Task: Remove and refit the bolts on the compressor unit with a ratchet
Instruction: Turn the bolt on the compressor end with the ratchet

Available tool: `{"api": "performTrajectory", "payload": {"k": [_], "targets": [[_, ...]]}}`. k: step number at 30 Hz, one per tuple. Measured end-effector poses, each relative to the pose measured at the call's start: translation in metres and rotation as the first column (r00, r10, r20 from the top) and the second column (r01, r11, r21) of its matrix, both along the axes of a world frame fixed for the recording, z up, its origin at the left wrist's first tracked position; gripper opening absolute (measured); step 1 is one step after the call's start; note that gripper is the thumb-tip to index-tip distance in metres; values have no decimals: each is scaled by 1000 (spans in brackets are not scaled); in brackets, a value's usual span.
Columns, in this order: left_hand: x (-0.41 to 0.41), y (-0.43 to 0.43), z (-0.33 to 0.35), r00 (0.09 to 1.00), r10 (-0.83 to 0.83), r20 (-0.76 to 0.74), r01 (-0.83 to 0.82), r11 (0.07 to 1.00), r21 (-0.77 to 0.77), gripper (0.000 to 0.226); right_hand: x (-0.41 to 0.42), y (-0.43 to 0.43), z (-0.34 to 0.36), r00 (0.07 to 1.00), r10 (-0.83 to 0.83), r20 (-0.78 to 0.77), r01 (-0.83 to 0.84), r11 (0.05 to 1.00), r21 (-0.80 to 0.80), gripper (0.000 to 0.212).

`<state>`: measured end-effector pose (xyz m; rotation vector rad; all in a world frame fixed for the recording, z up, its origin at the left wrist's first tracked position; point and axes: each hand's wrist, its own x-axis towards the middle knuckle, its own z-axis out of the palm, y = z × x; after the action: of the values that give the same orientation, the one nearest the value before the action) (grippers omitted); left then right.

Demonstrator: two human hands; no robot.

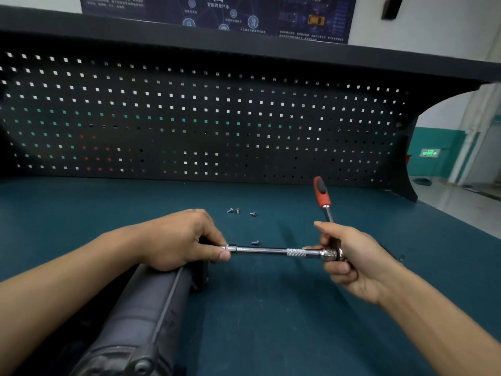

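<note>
- While the right hand (349,256) grips the ratchet (321,192) by its head, the left hand (176,240) pinches the extension bar (265,250) tip, probably seating a socket.
- Compressor unit (141,316) lies at the bench (271,321) front-left edge; loose bolts (237,211) are parked mid-bench, out of the way.

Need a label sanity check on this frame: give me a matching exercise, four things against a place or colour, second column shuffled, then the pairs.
Things:
1. ratchet
2. extension bar
3. bolts
4. compressor

Descriptions:
A. loose on the blue-green bench mat, beyond the bar
B. dark grey, lower left, below the left hand
C. red-and-black handle pointing away, above the right hand
D. shiny metal, spanning between both hands

Pairs: 1-C; 2-D; 3-A; 4-B
</note>
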<state>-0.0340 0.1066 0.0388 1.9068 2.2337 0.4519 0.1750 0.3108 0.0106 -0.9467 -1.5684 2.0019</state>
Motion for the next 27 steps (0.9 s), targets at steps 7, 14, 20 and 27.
{"api": "performTrajectory", "payload": {"k": [7,14,20,27], "targets": [[0,1,0,1000,10,-9,-10,1000,-4,41,2,2,3,998,54,-14,-56,977,-208,31],[-3,3,-4,1000,27,7,-27,999,21,28,0,-1,-4,997,74,15,-75,986,149,34],[-5,3,-6,999,43,-24,-43,999,0,30,0,2,-13,985,50,-164,73,743,666,43],[-5,1,-6,997,55,-45,-55,998,-5,25,0,3,-23,947,120,-296,213,454,865,53]]}}
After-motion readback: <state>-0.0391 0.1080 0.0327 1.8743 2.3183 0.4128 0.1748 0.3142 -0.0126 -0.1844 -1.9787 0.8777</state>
